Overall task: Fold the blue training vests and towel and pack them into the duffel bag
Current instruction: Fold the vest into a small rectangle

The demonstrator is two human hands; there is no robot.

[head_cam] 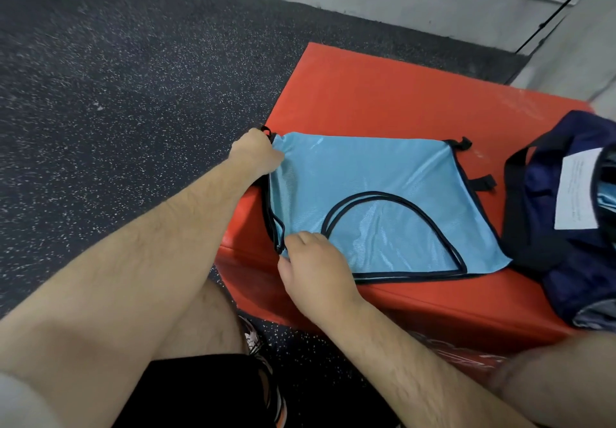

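A light blue training vest [376,187] with black trim lies spread flat on a red padded box [393,94]. My left hand [256,152] grips the vest's far left corner at the box's left edge. At the near left corner, my right hand [313,267] pinches the vest with curled fingers. A navy duffel bag [546,200] with black straps sits open on the box to the right of the vest. Light blue fabric [605,194] shows inside the bag at the frame's right edge.
A white paper label [578,190] lies on the bag's opening. Dark speckled rubber floor [116,77] stretches to the left of the box. A grey wall [433,0] runs behind it. My legs and a shoe [266,377] are below, close to the box's front.
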